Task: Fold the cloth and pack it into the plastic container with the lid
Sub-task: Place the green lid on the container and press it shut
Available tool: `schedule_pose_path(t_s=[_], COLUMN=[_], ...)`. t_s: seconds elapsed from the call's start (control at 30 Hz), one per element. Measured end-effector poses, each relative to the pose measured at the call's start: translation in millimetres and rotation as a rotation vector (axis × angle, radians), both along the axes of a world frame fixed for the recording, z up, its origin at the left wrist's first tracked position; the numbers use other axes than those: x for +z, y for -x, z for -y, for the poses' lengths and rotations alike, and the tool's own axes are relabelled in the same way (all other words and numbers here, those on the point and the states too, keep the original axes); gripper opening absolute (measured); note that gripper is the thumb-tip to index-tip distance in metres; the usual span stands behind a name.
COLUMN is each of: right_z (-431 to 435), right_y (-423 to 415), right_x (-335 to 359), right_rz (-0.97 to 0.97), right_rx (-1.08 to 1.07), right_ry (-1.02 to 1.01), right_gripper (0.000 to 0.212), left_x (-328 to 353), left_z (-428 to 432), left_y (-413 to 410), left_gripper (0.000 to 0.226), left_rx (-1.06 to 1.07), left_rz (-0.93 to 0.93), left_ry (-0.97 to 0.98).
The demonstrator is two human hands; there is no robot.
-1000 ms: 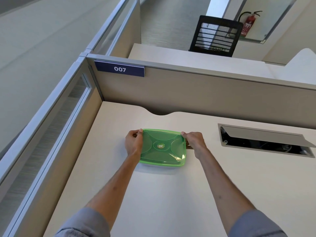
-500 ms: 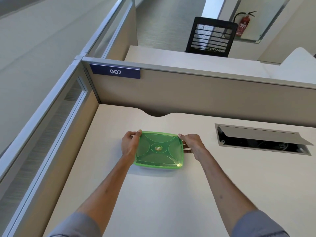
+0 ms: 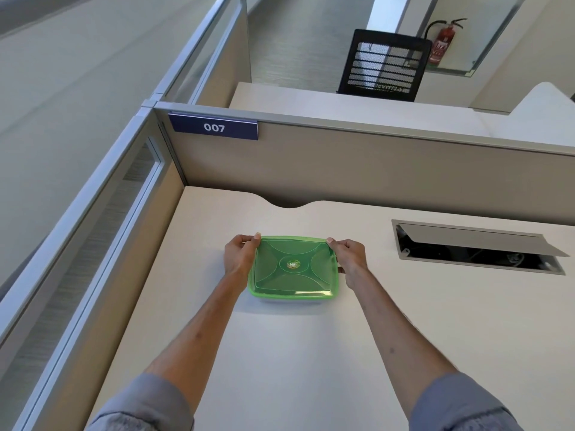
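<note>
Two bare hands clasp a green lid [image 3: 294, 265] at its far corners: the left hand [image 3: 239, 258] pinches the left edge, the right hand [image 3: 350, 259] the right. The lid sits on a plastic container [image 3: 292, 298] resting mid-desk [image 3: 311, 353]. A round sticker [image 3: 293, 264] marks the lid's centre, its lettering too small to read. No cloth is visible. A navy plate [image 3: 214, 127] on the partition [image 3: 373, 169] reads "007".

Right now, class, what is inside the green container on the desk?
The green lid covers the container, so its inside cannot be seen; no cloth shows anywhere. The left hand and right hand grip the lid's far corners.
</note>
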State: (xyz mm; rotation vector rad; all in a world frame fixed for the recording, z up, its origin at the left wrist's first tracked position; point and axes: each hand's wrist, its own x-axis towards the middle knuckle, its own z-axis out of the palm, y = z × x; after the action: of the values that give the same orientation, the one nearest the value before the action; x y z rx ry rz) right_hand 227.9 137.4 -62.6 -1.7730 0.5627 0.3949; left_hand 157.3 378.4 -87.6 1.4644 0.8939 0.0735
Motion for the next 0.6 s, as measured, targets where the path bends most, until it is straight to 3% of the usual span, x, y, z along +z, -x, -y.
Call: schedule_pose_path(t_s=[0.27,0.47,0.6], right_z=[26,38,39], right_y=[40,84,89], right_x=[5,-10,-9], right_rz=[-0.021,-0.101,-0.091], right_rx=[0.004,0.025,-0.036], right_ry=[-0.052,-0.114,-0.169], right_gripper=[0.027,0.022,0.011], left_x=[21,0,4], left_z=[-3,10,25], left_y=[40,114,124], left_gripper=[0.060,0.034,0.033], left_rx=[-0.079,-0.174,-0.134], left_rz=[-0.007,0.003,0.059], left_ry=[0.102,-0.013,0.035])
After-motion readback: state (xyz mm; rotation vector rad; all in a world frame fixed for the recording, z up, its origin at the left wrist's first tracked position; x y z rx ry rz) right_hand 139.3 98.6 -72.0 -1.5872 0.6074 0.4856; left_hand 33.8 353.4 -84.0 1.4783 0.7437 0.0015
